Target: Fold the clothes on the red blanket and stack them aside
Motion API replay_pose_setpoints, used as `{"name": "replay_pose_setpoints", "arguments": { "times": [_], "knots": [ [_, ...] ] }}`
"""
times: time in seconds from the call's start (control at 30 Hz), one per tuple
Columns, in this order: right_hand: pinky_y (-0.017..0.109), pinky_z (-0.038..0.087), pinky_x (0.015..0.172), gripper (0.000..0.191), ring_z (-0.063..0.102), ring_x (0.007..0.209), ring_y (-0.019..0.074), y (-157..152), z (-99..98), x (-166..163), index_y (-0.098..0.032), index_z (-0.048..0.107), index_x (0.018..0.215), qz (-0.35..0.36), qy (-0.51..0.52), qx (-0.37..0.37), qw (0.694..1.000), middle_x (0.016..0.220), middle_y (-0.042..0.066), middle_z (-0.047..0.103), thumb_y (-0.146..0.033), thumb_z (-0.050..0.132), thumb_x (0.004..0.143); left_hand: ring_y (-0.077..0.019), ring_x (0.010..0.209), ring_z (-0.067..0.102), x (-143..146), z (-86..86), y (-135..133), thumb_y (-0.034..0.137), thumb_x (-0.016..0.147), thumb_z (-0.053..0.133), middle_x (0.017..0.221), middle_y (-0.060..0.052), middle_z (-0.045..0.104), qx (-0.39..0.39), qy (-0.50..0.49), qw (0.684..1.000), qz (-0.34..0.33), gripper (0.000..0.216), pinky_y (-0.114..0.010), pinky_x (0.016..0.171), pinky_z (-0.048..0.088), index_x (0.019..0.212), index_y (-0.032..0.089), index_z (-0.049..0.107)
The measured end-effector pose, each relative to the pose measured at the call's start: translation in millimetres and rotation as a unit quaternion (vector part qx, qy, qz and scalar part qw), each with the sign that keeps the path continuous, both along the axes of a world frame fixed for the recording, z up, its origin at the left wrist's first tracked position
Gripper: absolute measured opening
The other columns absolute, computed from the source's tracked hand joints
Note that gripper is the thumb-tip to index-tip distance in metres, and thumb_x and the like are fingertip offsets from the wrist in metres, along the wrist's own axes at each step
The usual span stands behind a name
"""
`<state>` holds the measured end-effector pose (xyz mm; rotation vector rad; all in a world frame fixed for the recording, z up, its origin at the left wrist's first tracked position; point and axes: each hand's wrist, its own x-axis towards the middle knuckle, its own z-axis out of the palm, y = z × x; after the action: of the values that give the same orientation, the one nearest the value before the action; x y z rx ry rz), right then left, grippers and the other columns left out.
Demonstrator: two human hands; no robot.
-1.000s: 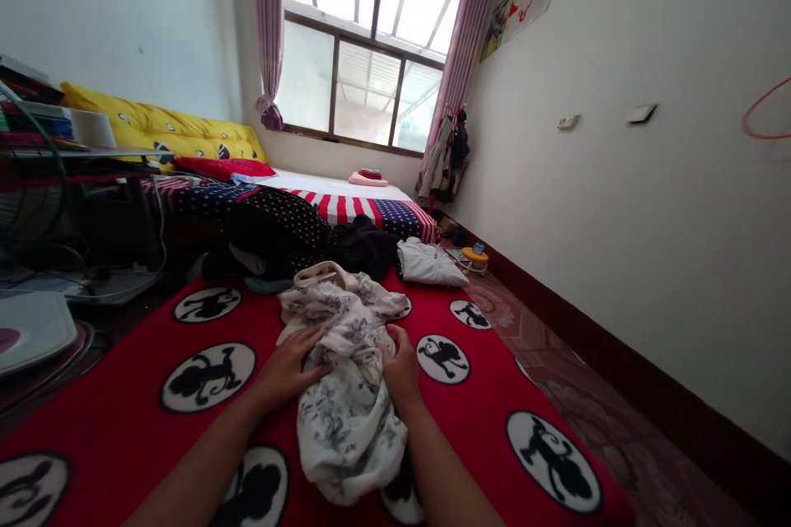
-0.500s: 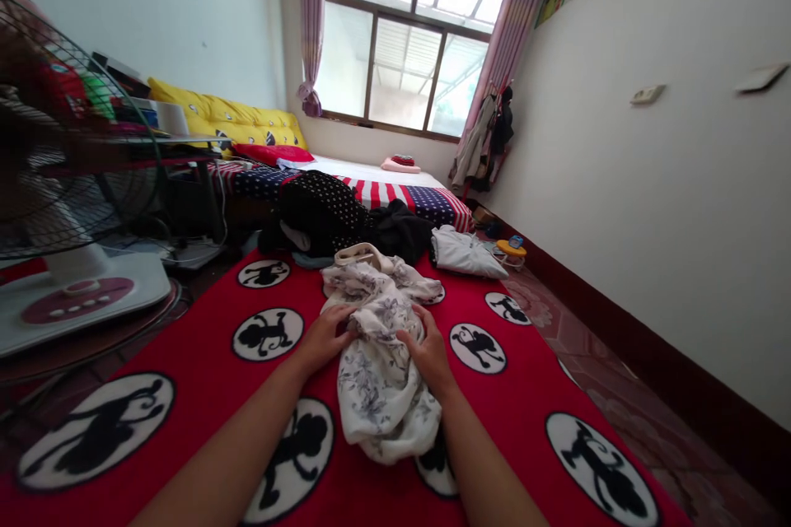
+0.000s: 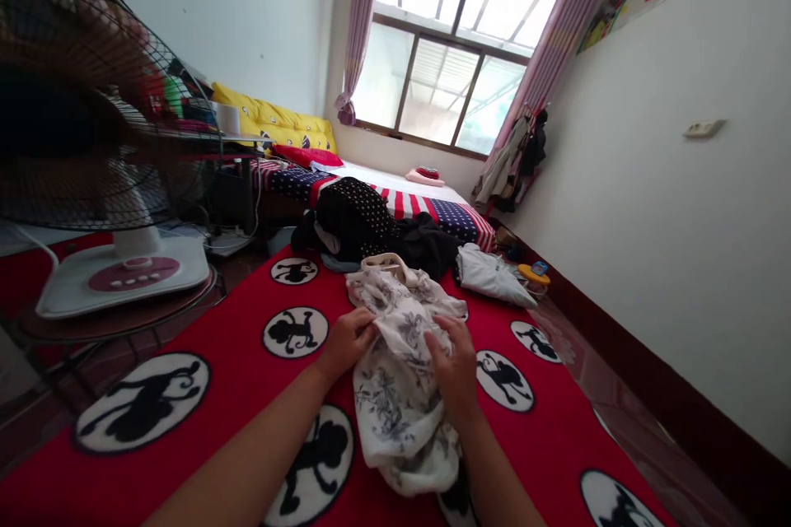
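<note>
A white garment with a grey floral print (image 3: 395,395) lies bunched on the red blanket (image 3: 235,403), a cream collar or band (image 3: 392,265) at its far end. My left hand (image 3: 347,342) pinches the cloth at its left edge between thumb and fingers. On the other side, my right hand (image 3: 456,366) rests on the cloth with thumb and fingers apart and slightly curved. The garment's underside and some of my right fingertips are hidden.
Dark clothes (image 3: 352,218), some with white dots, are heaped beyond the garment. A folded light grey garment (image 3: 494,276) lies at the far right. On the left a fan (image 3: 139,263) stands on a round stool. A bed (image 3: 395,173) is beneath the window.
The view has swung left and tilted, so things sit farther right. My left fingers have closed more on the garment's edge; my right hand stays against its right side.
</note>
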<state>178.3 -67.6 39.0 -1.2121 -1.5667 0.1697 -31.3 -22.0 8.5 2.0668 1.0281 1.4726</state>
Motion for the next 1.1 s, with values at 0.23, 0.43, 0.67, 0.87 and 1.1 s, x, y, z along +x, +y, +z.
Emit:
{"name": "replay_pose_setpoints", "arguments": {
  "times": [0.23, 0.43, 0.67, 0.87, 1.1],
  "knots": [
    [0.042, 0.046, 0.087, 0.079, 0.060, 0.103, 0.0309, 16.3, 2.0, -64.7, -0.018, 0.046, 0.138, 0.035, -0.113, -0.216, 0.969, 0.126, 0.014, 0.058, -0.021, 0.069, 0.062, -0.0161, 0.069, 0.059, -1.8, 2.9, -11.4, 0.021, 0.078, 0.054, 0.072, -0.003, 0.064, -0.016, -0.025, 0.999, 0.018, 0.014, -0.026, 0.067, 0.046, 0.076, 0.016, 0.066],
    [0.032, 0.048, 0.084, 0.033, 0.065, 0.088, 0.0205, -1.3, 10.5, -100.5, -0.024, 0.073, 0.092, 0.217, -0.023, -0.153, 0.964, 0.089, 0.001, 0.073, -0.009, 0.049, 0.073, -0.0205, 0.080, 0.063, -32.7, 10.6, 3.3, 0.046, 0.083, 0.046, 0.085, -0.006, 0.068, -0.119, -0.267, 0.952, 0.092, 0.039, -0.030, 0.071, 0.049, 0.096, 0.014, 0.065],
    [0.028, 0.051, 0.077, 0.023, 0.066, 0.084, 0.0175, -28.0, 39.4, -90.3, -0.024, 0.071, 0.100, 0.362, -0.036, -0.192, 0.912, 0.093, 0.002, 0.072, -0.030, 0.062, 0.080, -0.0298, 0.113, 0.057, -64.4, 4.8, 28.5, 0.056, 0.071, 0.061, 0.125, -0.015, 0.060, -0.256, -0.289, 0.920, 0.068, 0.069, -0.040, 0.091, 0.047, 0.124, 0.013, 0.056],
    [0.047, 0.043, 0.095, 0.045, 0.058, 0.107, 0.0340, 0.9, 9.4, -38.5, -0.021, 0.068, 0.108, -0.007, -0.071, -0.172, 0.982, 0.114, 0.013, 0.065, -0.029, 0.074, 0.064, -0.0341, 0.126, 0.047, -49.5, -3.3, 21.8, 0.046, 0.057, 0.077, 0.132, -0.016, 0.054, -0.147, -0.033, 0.983, 0.108, 0.069, -0.046, 0.108, 0.032, 0.117, 0.016, 0.066],
    [0.032, 0.050, 0.077, 0.028, 0.065, 0.086, 0.0211, -29.5, 7.4, -72.0, -0.024, 0.072, 0.100, 0.325, -0.066, -0.259, 0.907, 0.093, 0.002, 0.071, -0.026, 0.066, 0.072, -0.0278, 0.097, 0.063, -53.4, -8.0, 23.8, 0.023, 0.059, 0.066, 0.089, -0.006, 0.070, -0.159, -0.085, 0.961, 0.210, 0.006, -0.038, 0.096, 0.044, 0.065, 0.021, 0.068]
  ]
}}
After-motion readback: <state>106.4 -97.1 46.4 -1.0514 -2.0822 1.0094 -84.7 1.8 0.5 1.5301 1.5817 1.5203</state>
